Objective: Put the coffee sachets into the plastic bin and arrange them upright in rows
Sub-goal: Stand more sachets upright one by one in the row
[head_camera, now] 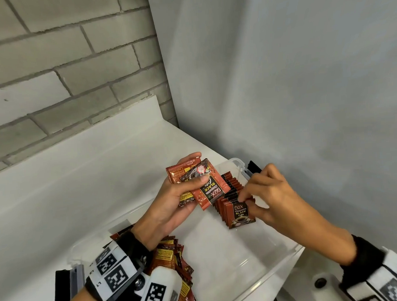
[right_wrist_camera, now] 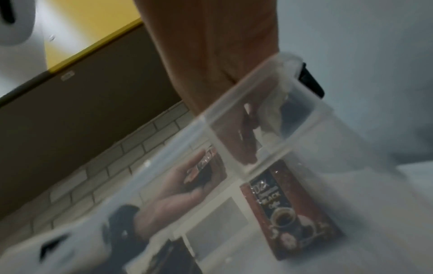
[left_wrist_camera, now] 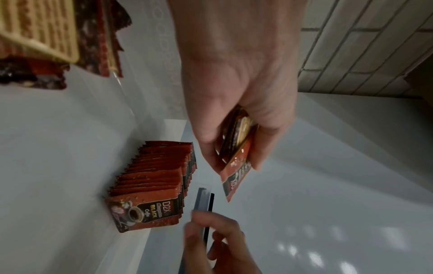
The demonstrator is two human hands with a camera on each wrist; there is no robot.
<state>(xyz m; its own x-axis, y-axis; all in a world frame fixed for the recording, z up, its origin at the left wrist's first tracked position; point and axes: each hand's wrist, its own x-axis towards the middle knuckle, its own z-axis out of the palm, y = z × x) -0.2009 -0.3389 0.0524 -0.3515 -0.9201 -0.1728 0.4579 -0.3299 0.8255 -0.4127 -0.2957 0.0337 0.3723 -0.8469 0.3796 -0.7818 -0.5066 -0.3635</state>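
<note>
Row in bin: coffee sachets [head_camera: 235, 200] standing upright on edge, packed face to face in 1 row against the far right corner of the plastic bin [head_camera: 248, 251]; front sachet label facing the near end.
Row axis: running from the far right corner back toward the near end of the bin, along its right wall.
Bin on bench: clear bin lying lengthwise on the white bench [head_camera: 57, 192], its far end close to the bench's back right corner.
Left hand [head_camera: 172, 197]: raised over the middle of the bin, palm up, thumb clamped down on a small fan of sachets [head_camera: 206, 186], about 3 showing, exact count unclear.
Right hand [head_camera: 266, 197]: reaching in over the right wall, fingertips curled down on the top edge of the front sachets in the row; pinching or only steadying, can't tell.
Loose pile [head_camera: 173, 262]: more sachets heaped flat at the near left corner of the bin, under the left wrist.
Key relation: held fan just left of the row's open front end; right hand nearer the row, left hand nearer the supply.
Likely next: 1 sachet handed from left to right, turned upright, slotted at the row's front.
Risk: front sachets tipping forward once released.
</note>
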